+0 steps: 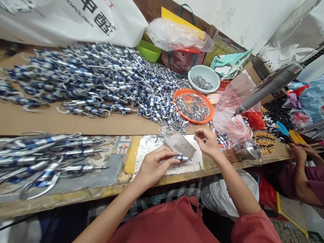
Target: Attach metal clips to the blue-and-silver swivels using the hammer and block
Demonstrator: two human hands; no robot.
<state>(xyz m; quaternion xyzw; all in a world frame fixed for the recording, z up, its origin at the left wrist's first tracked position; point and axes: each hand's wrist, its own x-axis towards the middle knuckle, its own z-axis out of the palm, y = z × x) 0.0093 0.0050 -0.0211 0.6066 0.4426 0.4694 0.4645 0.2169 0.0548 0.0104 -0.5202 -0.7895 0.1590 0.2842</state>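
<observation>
Between the thumb and fingers of my left hand (157, 166) is a small blue and silver metal part (181, 158), its ring end pointing right. It is over the white sheet (197, 165), in front of a grey metal block (179, 144). My right hand (206, 142) is raised right of the block, thumb and fingertips pinched together; anything between them is too small to make out. Behind the block lie small silver pieces (164, 129). An orange tray (211, 116) of small silver pieces stands farther back.
A large pile of blue and silver parts (101, 74) covers the cardboard at the back left, with more parts (45, 158) at the front left. A grey bowl (215, 77), a hanging electric screwdriver (273, 86) and a metal mug (249, 150) stand rightward. Another person's hands (302, 150) work far right.
</observation>
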